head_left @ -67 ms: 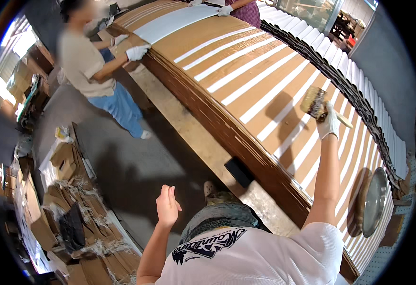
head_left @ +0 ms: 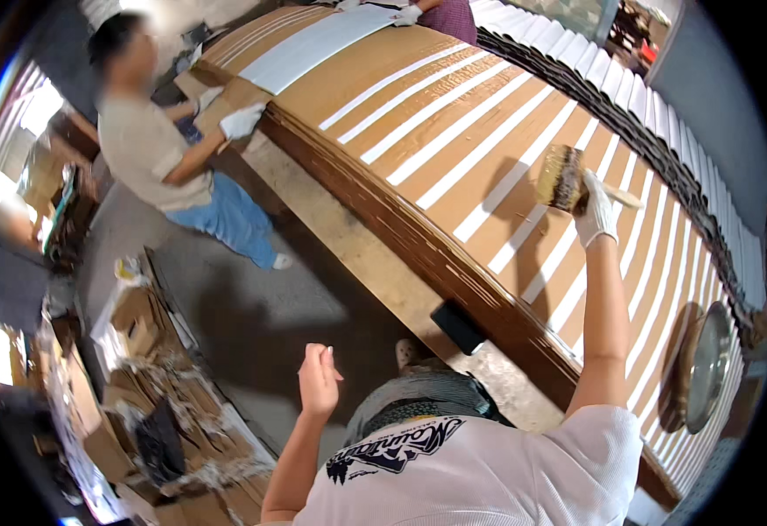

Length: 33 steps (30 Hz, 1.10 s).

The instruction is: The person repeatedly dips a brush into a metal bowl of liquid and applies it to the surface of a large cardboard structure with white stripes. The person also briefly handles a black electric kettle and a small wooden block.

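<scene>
My right hand (head_left: pixel 596 210), in a white glove, is stretched out and grips a wide, wooden-handled brush (head_left: pixel 561 178). Its bristles rest on a long stack of brown cardboard sheets (head_left: pixel 419 96) striped with white bands. My left hand (head_left: pixel 318 379) is bare and raised beside my body over the floor, with the fingers loosely bent and nothing in it. It is well apart from the stack.
A person in a beige shirt (head_left: pixel 151 140) stands at the stack's far-left end with a white-gloved hand (head_left: pixel 241 121) on it. Another gloved hand (head_left: pixel 408 14) reaches in at the top. A round metal pan (head_left: pixel 703 364) lies at right, a black block (head_left: pixel 458 326) by the stack's edge, and cardboard scraps (head_left: pixel 147 412) at left.
The brush and my right hand have shifted slightly left over the cardboard. Nothing else visibly differs.
</scene>
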{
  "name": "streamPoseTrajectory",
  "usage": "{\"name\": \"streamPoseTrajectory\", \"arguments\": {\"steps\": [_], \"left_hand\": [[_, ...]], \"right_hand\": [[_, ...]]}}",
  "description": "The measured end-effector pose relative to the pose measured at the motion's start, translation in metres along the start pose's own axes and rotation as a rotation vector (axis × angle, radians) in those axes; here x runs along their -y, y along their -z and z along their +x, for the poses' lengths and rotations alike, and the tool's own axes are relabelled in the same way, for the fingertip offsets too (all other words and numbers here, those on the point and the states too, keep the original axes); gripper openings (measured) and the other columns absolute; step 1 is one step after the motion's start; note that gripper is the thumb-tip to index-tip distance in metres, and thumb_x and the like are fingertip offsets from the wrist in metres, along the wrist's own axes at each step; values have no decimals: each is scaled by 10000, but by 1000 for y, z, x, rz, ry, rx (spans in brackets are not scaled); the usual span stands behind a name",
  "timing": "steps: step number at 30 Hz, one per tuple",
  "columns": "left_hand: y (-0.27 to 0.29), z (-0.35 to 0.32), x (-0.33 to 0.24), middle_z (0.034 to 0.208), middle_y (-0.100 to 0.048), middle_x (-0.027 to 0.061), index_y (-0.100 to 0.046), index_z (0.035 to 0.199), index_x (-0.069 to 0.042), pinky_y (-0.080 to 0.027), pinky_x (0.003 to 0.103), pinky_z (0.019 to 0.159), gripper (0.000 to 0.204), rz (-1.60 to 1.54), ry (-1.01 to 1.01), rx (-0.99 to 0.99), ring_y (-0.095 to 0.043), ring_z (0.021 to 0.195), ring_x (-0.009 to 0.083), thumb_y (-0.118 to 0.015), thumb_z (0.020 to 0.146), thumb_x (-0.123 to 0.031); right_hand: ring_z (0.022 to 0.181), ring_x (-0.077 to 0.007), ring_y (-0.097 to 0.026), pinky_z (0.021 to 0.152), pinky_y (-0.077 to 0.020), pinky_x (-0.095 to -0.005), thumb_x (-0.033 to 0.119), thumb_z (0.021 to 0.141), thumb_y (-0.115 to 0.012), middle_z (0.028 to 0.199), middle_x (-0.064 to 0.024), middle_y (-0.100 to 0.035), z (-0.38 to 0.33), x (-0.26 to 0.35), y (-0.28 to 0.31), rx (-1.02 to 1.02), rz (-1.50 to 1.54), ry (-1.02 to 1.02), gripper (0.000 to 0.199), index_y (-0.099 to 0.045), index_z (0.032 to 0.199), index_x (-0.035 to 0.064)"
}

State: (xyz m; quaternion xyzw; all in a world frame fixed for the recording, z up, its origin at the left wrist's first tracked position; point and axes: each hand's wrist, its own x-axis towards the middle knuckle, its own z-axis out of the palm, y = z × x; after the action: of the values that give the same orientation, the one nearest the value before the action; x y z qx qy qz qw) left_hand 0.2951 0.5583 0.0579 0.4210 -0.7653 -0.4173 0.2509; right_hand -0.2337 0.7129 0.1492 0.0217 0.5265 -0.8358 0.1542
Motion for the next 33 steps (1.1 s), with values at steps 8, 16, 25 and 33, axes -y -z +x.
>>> {"name": "streamPoseTrajectory", "arguments": {"steps": [8,16,25,33], "left_hand": [[-5,165,-24,1116,-638,129,-665,1224,-94,-498,404,880,311,243,-444,213,-605,1008,311,-678,915,-134],[-46,359,-35,1287,-590,79,-663,1305,-196,-308,542,1116,456,379,-823,459,-504,1236,301,-716,862,-287],[-109,466,-4,1272,-582,48,-670,1281,-226,-290,635,1118,477,337,-1097,661,-489,1198,305,-720,807,-238],[-113,472,19,1278,-518,-1,-689,1241,-279,-337,639,1091,473,463,-1148,605,-460,1224,260,-698,772,-224]], "right_hand": [[903,-233,-671,822,-511,-360,382,823,-781,955,-131,-705,59,-66,-76,141,-673,85,492,-682,1028,-53],[818,-347,-695,736,-536,-443,505,822,-764,887,-218,-697,80,-85,-158,63,-1289,304,585,-687,1006,-45],[907,-340,-687,830,-530,-436,289,843,-732,927,-197,-690,157,-104,-212,3,-1164,356,301,-703,1032,56],[944,-374,-652,881,-488,-477,271,784,-798,924,-184,-684,314,-111,-202,-218,-1681,430,344,-597,969,62]]}}
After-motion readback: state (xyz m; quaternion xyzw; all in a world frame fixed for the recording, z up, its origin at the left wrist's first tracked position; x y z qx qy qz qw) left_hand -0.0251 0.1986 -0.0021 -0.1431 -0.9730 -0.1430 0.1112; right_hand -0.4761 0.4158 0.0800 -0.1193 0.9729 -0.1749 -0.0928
